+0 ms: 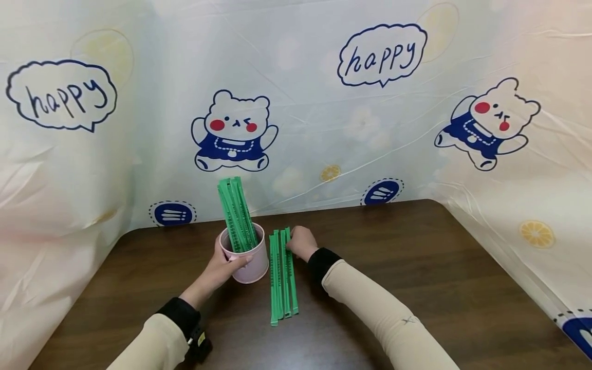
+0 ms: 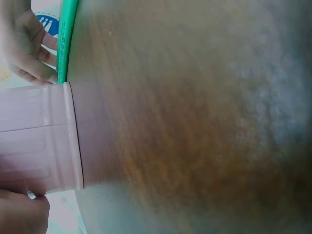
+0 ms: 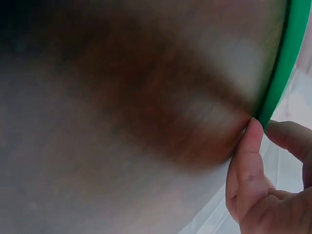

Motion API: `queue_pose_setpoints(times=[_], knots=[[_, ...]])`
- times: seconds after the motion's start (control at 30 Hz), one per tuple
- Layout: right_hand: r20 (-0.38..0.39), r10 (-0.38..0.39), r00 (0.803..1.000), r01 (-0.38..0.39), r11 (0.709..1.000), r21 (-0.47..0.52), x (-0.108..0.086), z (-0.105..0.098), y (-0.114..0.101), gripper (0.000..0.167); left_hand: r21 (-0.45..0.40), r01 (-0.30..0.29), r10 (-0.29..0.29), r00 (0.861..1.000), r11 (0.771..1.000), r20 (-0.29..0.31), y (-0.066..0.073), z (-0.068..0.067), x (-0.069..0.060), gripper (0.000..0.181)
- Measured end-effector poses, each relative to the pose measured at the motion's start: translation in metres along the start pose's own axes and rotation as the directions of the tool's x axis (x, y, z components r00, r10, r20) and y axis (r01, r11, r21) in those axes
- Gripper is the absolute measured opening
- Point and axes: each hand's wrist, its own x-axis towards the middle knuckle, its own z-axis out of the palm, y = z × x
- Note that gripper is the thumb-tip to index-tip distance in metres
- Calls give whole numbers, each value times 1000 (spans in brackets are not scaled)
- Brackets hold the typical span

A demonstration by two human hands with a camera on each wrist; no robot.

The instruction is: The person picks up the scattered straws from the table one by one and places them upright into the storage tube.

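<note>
In the head view my left hand [image 1: 221,266] grips a pink metal cup [image 1: 252,270] round its side. The thumb lies across the cup's front, and several green stick packets [image 1: 238,218] stand in it, leaning left. To the right of the cup, several more green stick packets [image 1: 279,277] lie side by side on the table. My right hand [image 1: 302,242] is at the far end of the rightmost packet. The right wrist view shows its thumb and fingertip pinching the end of a green packet [image 3: 285,63]. The cup's side [image 2: 39,136] fills the left of the left wrist view.
The brown wooden table [image 1: 393,288] has rounded far corners. A pale printed curtain [image 1: 305,128] with bears and "happy" bubbles hangs behind it and along both sides. The packets in the cup rise in front of the curtain.
</note>
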Motion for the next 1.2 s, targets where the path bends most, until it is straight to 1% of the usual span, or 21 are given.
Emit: queue_pose_setpoints(times=[0.2,0.37,0.47,0.63,0.77,0.87,0.97,1.03,1.1,1.13,1.2], knots=[[-1,-6,1000,6,1000,-3,-1,2,-3,57,2,3,-3,1000,1000,10,0,-1,0,102],[3,-21,1000,21,999,-43,-1,4,-4,53,-5,-1,1,1000,1000,9,0,-1,0,102],[4,-29,1000,29,997,-68,-1,5,-5,54,-2,2,-2,1000,1000,11,-1,0,0,102],[-5,-66,998,65,994,-82,-2,5,-4,55,-8,9,-9,1000,1000,11,-1,0,0,101],[-5,-83,996,83,995,-57,-2,2,-4,56,-9,10,-10,1000,1000,9,-1,0,0,101],[2,-58,998,58,998,-32,-2,-3,-4,57,-12,3,-2,1000,1000,9,-1,1,-1,102],[-17,-37,999,37,999,-4,0,-11,-6,57,-17,-10,10,1000,1000,10,0,1,-1,102],[-47,-43,998,43,999,-4,2,-18,-9,40,-19,-13,13,1000,1000,15,1,1,-2,102],[-91,-74,993,74,997,-7,4,-28,-14,13,-22,-13,13,1000,1000,21,1,1,-1,102],[-113,-92,989,92,996,-8,5,-34,-18,13,-23,-15,15,1000,1000,23,0,1,-1,102],[-173,-150,974,152,988,-2,7,-46,-29,42,-21,-16,16,999,1000,27,0,0,-1,103]])
